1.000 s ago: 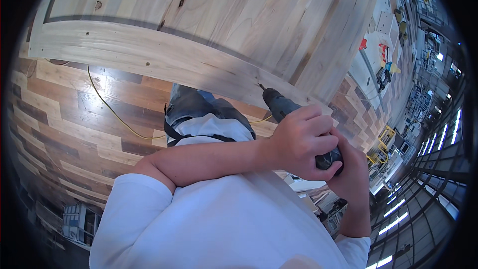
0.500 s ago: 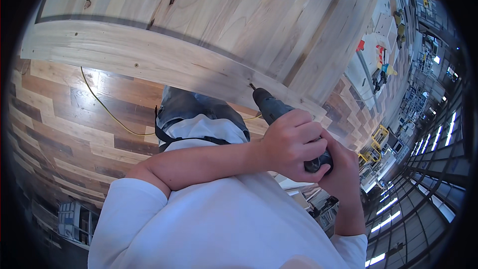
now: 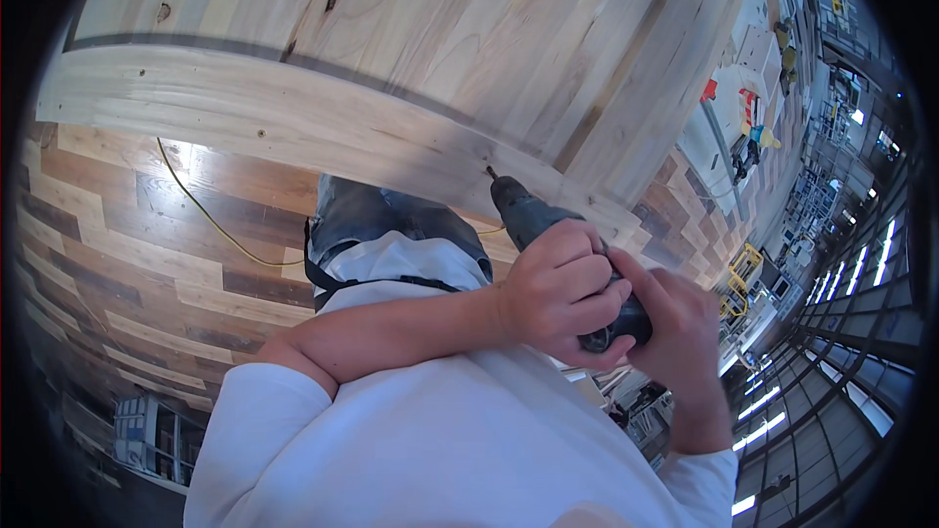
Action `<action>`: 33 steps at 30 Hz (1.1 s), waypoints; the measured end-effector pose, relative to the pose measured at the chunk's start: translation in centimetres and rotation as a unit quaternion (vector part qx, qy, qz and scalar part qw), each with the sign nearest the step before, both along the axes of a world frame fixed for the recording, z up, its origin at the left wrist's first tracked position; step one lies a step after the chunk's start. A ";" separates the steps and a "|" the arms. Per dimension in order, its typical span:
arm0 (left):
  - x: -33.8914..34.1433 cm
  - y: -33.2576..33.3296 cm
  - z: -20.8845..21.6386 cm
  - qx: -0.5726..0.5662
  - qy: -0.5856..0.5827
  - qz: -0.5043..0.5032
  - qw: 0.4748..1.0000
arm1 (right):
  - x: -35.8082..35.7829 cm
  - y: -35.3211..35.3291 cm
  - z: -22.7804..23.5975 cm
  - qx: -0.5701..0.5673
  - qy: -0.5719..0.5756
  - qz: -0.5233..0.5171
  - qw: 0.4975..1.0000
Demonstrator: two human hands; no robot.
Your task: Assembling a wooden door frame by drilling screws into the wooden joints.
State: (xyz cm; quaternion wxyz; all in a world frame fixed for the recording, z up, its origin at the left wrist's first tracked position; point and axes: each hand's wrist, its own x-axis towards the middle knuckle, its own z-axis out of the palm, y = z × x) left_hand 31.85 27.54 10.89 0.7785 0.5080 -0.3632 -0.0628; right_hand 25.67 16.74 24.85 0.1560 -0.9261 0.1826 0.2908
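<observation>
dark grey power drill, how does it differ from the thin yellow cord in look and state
The dark grey power drill is bulky, while the thin yellow cord is slender. The left hand and right hand are both on the drill; the cord lies on the brown plank floor. The drill's body looks straight, whereas the cord curves. Both are partly hidden.

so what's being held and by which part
A dark power drill: the left hand wraps its body; the right hand is at its rear, exact grip hidden.
</observation>
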 end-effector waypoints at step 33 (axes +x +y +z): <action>-7.6 6.3 -8.8 0.132 0.664 -0.230 0.699 | -30.5 8.2 -3.9 0.247 -0.297 -0.628 0.675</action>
